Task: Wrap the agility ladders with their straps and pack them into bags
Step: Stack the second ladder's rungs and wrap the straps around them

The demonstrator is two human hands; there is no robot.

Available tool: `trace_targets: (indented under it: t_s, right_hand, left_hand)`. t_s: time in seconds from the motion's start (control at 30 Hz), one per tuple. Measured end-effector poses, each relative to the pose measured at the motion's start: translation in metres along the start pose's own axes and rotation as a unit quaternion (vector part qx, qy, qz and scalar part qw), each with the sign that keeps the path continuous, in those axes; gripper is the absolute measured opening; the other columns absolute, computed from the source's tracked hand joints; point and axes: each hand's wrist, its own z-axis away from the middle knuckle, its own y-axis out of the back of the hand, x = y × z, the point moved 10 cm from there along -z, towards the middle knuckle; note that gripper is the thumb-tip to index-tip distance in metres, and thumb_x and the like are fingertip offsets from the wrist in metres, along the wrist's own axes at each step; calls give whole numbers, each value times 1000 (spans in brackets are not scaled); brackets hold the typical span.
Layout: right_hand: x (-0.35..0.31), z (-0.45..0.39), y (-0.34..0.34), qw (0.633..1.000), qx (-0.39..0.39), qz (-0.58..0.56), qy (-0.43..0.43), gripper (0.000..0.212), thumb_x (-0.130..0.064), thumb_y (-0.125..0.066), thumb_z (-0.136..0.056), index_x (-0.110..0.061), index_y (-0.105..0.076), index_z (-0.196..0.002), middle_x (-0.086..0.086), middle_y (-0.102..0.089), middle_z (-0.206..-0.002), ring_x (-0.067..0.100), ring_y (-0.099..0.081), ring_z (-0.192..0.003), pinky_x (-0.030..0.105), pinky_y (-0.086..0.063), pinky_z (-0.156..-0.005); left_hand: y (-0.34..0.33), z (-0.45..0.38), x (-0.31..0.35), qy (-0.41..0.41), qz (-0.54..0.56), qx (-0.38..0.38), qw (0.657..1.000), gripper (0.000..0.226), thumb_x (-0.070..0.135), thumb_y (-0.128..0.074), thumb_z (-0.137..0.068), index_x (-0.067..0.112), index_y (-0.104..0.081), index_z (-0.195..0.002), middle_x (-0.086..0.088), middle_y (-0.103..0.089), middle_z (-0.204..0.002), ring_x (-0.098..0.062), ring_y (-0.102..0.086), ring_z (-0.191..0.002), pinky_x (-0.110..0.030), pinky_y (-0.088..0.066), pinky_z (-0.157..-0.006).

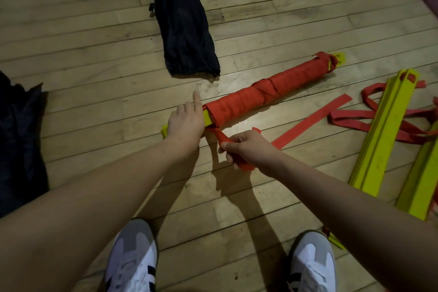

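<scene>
I am pinning the wrapped ladder with my left hand, its forefinger out, while my right hand is gripping the strap tail, likely needing tucking next.

This looks like a gym or sports hall. The floor is pale, narrow hardwood strips, scuffed and glossy like a court. Sports training gear lies across it: yellow agility-ladder rungs with red straps, dark drawstring bags, and the person wears white athletic sneakers.
</scene>
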Motion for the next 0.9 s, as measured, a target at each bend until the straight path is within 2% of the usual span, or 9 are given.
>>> trace_targets:
  t_s: [0.07,0.17,0.23,0.33,0.47,0.53,0.67,0.8,0.9]
  right_hand:
    - [5,1,-4,998,-30,-43,-19,23,-13,-58,-95,7,-62,-103,7,-63,-67,14,-59,-53,22,-47,-52]
    - [12,3,-9,991,-59,-113,-38,10,-8,-59,-93,0,-61,-98,9,-65,-73,16,-63,-61,26,-53,-62]
    - [15,4,-12,989,-60,-126,-42,5,-6,-58,-93,-1,-59,-95,10,-64,-74,17,-63,-62,26,-53,-61]
    - [22,5,-8,990,-25,-129,-58,5,-2,-54,-93,-2,-59,-91,11,-64,-71,16,-63,-57,25,-52,-54]
    - [34,10,-4,988,-4,-134,-74,11,2,-52,-93,0,-61,-89,10,-64,-67,14,-62,-51,21,-49,-48]
    - [39,13,-3,989,0,-127,-75,16,3,-51,-93,-1,-63,-84,9,-64,-65,14,-62,-51,20,-48,-47]
    - [40,20,-4,991,-18,-107,-82,10,3,-52,-93,1,-61,-87,13,-66,-72,17,-65,-58,22,-51,-51]
    - [39,27,-14,984,-93,-107,-110,7,-1,-53,-94,1,-59,-96,14,-70,-78,19,-69,-67,25,-55,-58]
    - [38,28,-16,984,-104,-93,-110,15,-5,-54,-95,4,-58,-106,13,-70,-75,21,-68,-65,26,-54,-58]
  left_hand:
    - [0,3,6,-34,-46,40,998,81,12,-55,-93,-4,1,-149,-17,-47,-126,-27,-50,-113,-32,-46,-88]
    - [-3,17,14,-100,-123,92,983,64,29,-62,-86,2,-39,-139,-9,-54,-111,-22,-55,-96,-30,-48,-79]
    - [-11,29,20,-136,-132,118,975,68,39,-68,-77,3,-47,-131,-14,-44,-115,-27,-53,-94,-35,-46,-79]
    - [-21,50,28,-166,-51,116,978,77,39,-75,-74,-3,-45,-132,-25,-42,-128,-40,-54,-109,-47,-47,-91]
    - [-29,75,41,-189,80,91,974,53,20,-76,-77,1,-56,-122,-34,-50,-125,-48,-55,-110,-52,-48,-92]
    - [-28,74,37,-151,107,67,980,44,12,-70,-81,8,-52,-120,-33,-47,-128,-49,-52,-113,-51,-45,-95]
    - [-30,63,29,-103,102,10,989,53,18,-52,-93,20,-25,-139,-12,-47,-120,-31,-49,-109,-36,-39,-90]
    - [-24,51,21,-60,60,-17,996,69,15,-56,-90,8,-15,-145,-15,-44,-129,-31,-47,-115,-36,-40,-93]
    - [-23,39,16,-33,41,-32,998,77,13,-60,-86,2,-13,-146,-18,-41,-134,-32,-46,-118,-38,-41,-95]
